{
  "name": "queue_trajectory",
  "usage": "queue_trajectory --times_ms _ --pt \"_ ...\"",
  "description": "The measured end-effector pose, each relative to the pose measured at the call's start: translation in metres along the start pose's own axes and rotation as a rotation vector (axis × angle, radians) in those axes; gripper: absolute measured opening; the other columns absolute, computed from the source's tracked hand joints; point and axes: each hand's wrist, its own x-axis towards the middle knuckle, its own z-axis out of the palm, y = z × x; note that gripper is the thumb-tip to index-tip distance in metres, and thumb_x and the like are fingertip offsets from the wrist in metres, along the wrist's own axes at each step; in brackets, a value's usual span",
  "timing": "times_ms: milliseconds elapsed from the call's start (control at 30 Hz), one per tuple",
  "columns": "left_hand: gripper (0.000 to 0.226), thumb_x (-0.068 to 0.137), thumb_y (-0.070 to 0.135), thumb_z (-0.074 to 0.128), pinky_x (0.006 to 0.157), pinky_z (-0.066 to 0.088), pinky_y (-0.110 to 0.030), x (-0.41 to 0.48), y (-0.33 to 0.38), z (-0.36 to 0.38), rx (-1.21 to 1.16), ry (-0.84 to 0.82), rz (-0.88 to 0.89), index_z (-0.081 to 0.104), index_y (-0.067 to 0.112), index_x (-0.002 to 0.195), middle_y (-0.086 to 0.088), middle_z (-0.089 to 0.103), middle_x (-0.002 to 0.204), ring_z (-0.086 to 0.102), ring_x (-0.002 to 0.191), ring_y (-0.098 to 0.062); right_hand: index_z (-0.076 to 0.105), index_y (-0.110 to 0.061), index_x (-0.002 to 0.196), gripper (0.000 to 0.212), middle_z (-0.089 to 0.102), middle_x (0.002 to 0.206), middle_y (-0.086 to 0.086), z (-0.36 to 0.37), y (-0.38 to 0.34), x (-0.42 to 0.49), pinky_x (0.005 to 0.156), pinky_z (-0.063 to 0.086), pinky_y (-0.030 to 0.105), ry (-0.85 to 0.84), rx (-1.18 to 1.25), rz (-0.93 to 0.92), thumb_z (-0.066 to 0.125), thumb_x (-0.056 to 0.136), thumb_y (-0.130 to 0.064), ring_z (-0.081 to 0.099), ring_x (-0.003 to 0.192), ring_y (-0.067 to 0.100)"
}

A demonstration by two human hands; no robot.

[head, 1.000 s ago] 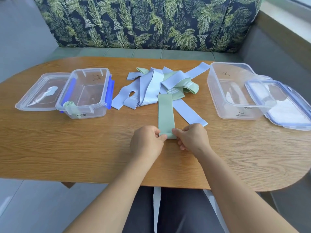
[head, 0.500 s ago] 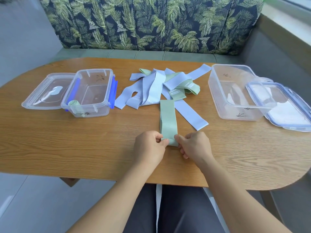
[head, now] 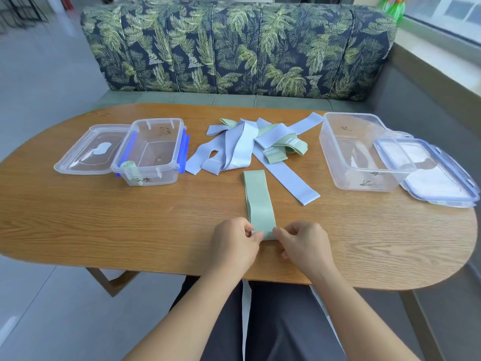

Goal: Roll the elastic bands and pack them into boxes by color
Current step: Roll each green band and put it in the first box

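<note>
A flat green elastic band [head: 259, 199] lies lengthwise on the wooden table [head: 78, 225], running away from me. My left hand [head: 234, 243] and my right hand [head: 303, 244] pinch its near end from either side. Behind it sits a tangled pile of blue and green bands [head: 244, 145]. A small clear box [head: 153, 152] with blue clips stands at the left, a rolled green band [head: 129, 168] in its near corner. A larger clear box [head: 361, 152] stands at the right and holds no bands.
The small box's lid [head: 91, 152] lies to its left. The large box's blue-rimmed lid [head: 432, 173] leans beside it at the right. A leaf-patterned bench back [head: 239, 48] runs behind the table. The table's front edge is just below my hands.
The green band has slid a little toward me with both hands still on its near end. The view has tilted upward, showing more of the bench.
</note>
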Motion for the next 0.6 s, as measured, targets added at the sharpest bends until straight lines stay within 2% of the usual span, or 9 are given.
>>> queue_trajectory --times_ms 100,233,333,467,600 --pt "0.025 0.086 0.038 0.069 0.073 0.051 -0.024 0.002 0.001 -0.001 0.017 -0.022 -0.022 0.072 0.019 0.102 0.007 0.070 0.094 0.064 0.086 -0.010 0.073 -0.020 0.076 0.014 0.069 0.067 0.001 0.001 0.000 -0.001 0.069 0.057 0.035 -0.016 0.020 -0.008 0.067 0.085 -0.029 0.068 0.074 0.021" --pt "0.028 0.086 0.036 0.069 0.078 0.051 -0.025 0.006 0.003 -0.001 0.001 -0.024 -0.033 0.071 0.017 0.108 0.006 0.070 0.099 0.063 0.091 -0.011 0.071 -0.019 0.071 0.014 0.070 0.059 0.003 0.000 -0.001 0.006 0.070 0.061 0.044 -0.043 0.077 0.027 0.070 0.083 -0.027 0.070 0.060 0.020" --pt "0.032 0.085 0.034 0.072 0.079 0.051 -0.026 0.010 0.004 -0.002 -0.047 -0.027 -0.059 0.067 0.016 0.111 0.006 0.068 0.098 0.063 0.094 -0.013 0.069 -0.018 0.072 0.015 0.070 0.057 0.003 0.001 -0.003 0.011 0.070 0.061 0.046 -0.042 0.105 0.050 0.070 0.084 -0.028 0.071 0.061 0.021" --pt "0.027 0.082 0.032 0.075 0.082 0.055 -0.031 0.017 0.004 -0.005 -0.076 -0.062 -0.113 0.070 0.016 0.103 0.005 0.069 0.094 0.065 0.091 -0.014 0.068 -0.015 0.074 0.017 0.070 0.057 0.003 0.004 -0.008 0.020 0.071 0.061 0.045 -0.041 0.106 0.052 0.069 0.086 -0.027 0.070 0.057 0.018" --pt "0.021 0.083 0.033 0.074 0.079 0.054 -0.029 0.020 0.004 -0.006 -0.059 -0.063 -0.105 0.071 0.016 0.096 0.006 0.068 0.088 0.065 0.088 -0.013 0.068 -0.009 0.075 0.024 0.070 0.056 0.002 0.003 -0.011 0.027 0.069 0.062 0.044 -0.040 0.104 0.075 0.070 0.086 -0.030 0.070 0.054 0.018"
